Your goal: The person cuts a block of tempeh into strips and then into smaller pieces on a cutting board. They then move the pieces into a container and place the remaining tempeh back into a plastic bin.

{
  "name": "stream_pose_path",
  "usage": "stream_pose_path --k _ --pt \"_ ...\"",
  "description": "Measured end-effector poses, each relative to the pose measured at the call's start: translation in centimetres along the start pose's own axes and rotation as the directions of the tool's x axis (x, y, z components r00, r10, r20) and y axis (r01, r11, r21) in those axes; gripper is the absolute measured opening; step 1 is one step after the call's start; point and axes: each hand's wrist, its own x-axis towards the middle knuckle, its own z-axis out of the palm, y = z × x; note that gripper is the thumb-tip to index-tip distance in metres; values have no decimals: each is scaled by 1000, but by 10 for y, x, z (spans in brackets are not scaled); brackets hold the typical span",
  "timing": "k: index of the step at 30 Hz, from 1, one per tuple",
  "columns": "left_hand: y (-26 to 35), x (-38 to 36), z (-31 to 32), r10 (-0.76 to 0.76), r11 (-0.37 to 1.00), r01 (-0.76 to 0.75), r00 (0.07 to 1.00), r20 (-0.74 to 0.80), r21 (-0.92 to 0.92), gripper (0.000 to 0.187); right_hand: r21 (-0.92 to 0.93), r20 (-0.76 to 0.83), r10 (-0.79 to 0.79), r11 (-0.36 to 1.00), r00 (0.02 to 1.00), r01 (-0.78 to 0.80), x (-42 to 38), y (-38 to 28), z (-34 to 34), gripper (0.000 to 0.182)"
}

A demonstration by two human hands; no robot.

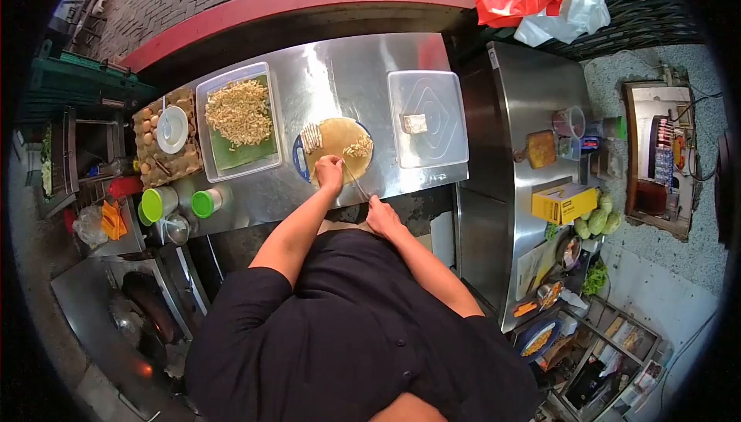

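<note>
On the steel table a blue-rimmed round board [330, 135] holds a pale sliced block [311, 138] at its upper left and small cut pieces [358, 146] at its right. Over the board's lower part is my left hand [329, 172], its fingers pinched close to the tip of a thin knife [355, 180]; what they hold, if anything, is too small to make out. My right hand [381, 216] is wrapped round the knife's handle at the table's front edge.
A plastic tub [274, 157] of chopped pieces stands left, beside an egg tray [144, 140] with a white bowl [172, 129]. Green-lidded jars [206, 203] are near the front left. At right lies a clear lid [436, 144] with a small block [414, 123].
</note>
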Motion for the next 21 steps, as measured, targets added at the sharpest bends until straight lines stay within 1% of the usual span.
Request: stream_pose_path --k 2,3,5,9,12,15,17,21 --pt "0 -1 0 53 998 -52 998 -19 25 10 4 11 19 1000 1000 -19 0 2 4 25" --pt "-1 1 -1 56 998 -55 998 -21 29 10 9 10 16 1000 1000 -16 0 1 6 25" --pt "-4 4 -1 31 999 -31 999 -15 15 12 77 -19 7 997 1000 -6 -2 1 10 21" --pt "2 1 -3 26 1000 -25 1000 -15 16 11 80 -16 18 997 1000 -17 -13 5 13 21" --pt "1 2 -2 26 1000 -26 1000 -8 4 12 67 -42 20 998 999 -18 -14 10 13 20" --pt "2 2 -1 36 999 -36 999 -1 4 12 87 -66 1 996 998 5 -14 14 11 20" --pt "-1 3 0 15 1000 -15 999 31 -16 11 96 -109 -43 994 993 53 -10 20 16 21" --pt "2 1 0 40 999 -40 999 15 4 10 83 -94 -19 996 995 27 -7 15 13 21"
